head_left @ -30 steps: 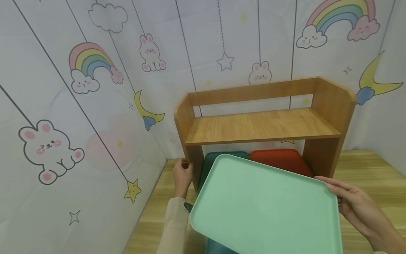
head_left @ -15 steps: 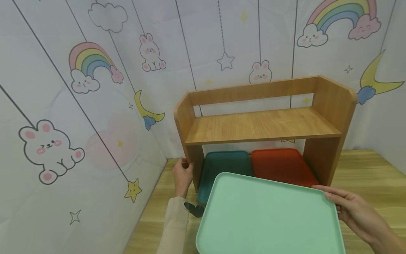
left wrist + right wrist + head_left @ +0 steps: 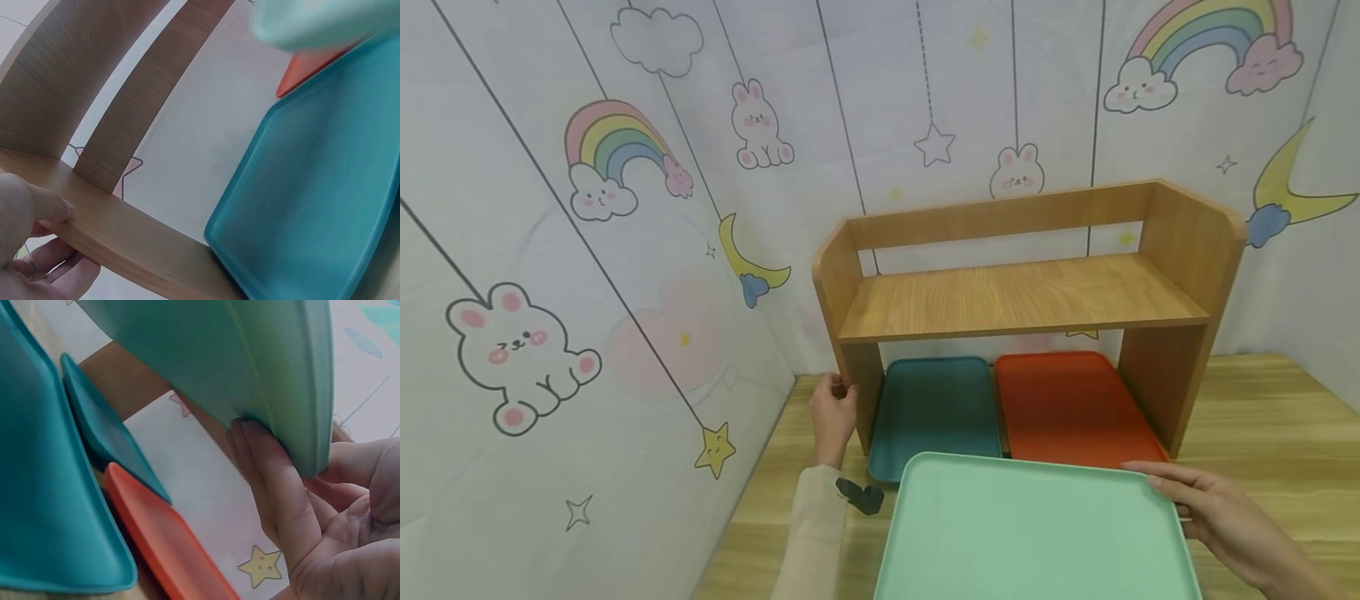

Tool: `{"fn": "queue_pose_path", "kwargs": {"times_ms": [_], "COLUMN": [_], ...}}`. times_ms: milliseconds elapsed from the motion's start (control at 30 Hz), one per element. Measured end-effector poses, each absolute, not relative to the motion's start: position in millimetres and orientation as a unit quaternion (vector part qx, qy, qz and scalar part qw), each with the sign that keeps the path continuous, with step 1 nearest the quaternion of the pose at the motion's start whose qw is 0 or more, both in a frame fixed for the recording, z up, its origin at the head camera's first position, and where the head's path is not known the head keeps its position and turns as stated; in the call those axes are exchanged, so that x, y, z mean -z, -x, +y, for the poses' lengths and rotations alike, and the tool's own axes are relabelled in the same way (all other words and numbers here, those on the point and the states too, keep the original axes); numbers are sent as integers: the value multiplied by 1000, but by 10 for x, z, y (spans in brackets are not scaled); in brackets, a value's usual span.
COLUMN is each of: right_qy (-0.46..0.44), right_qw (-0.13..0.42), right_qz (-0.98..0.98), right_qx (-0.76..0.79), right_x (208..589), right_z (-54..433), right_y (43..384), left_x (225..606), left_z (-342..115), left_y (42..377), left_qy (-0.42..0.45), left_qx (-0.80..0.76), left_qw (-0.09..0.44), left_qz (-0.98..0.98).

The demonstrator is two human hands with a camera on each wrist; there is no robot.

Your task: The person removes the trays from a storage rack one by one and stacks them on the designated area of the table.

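Note:
My left hand [image 3: 833,417] grips the left side panel of a small wooden desk shelf [image 3: 1022,296]; the left wrist view has the thumb on one face of the panel [image 3: 125,244] and the fingers on the other. With my right hand [image 3: 1225,517] I hold a mint green tray [image 3: 1037,533] by its far right corner, thumb and fingers on opposite faces. The tray is raised in front of the shelf, its near part out of the head view. Under the shelf board, a teal tray [image 3: 936,417] and a red tray [image 3: 1075,408] lie side by side.
Another teal tray [image 3: 50,487] shows in the right wrist view, hidden behind the mint tray in the head view. The shelf stands on a wood-grain table [image 3: 1262,417], close to white walls [image 3: 662,292] with cartoon prints. A dark device [image 3: 861,496] sits at my left wrist.
The mint green tray has come down and back toward me with my right hand, uncovering more of the teal and red trays. My left hand has stayed on the shelf's panel.

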State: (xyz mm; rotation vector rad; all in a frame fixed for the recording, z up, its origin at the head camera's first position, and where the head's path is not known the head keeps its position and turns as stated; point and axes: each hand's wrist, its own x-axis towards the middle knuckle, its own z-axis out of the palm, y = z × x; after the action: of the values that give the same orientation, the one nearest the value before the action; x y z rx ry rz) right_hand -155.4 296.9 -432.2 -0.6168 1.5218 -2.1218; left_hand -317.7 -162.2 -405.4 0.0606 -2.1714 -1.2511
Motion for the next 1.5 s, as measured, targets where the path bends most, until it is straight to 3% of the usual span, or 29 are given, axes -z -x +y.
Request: {"fn": "queue_pose_path", "kwargs": {"times_ms": [600, 1500], "right_qy": [188, 111], "right_qw": [271, 271], "right_qz": [549, 611], "right_qx": [768, 735], "right_x": [4618, 4871], "right_z": [2980, 2938], "right_y": [1609, 1762], "left_x": [4064, 4014], "left_z": [-1616, -1600], "left_y": [3165, 3178], "left_qy": [-25, -25], "left_qx": [471, 471], "left_qw": [306, 297], "left_qz": [-827, -830]}}
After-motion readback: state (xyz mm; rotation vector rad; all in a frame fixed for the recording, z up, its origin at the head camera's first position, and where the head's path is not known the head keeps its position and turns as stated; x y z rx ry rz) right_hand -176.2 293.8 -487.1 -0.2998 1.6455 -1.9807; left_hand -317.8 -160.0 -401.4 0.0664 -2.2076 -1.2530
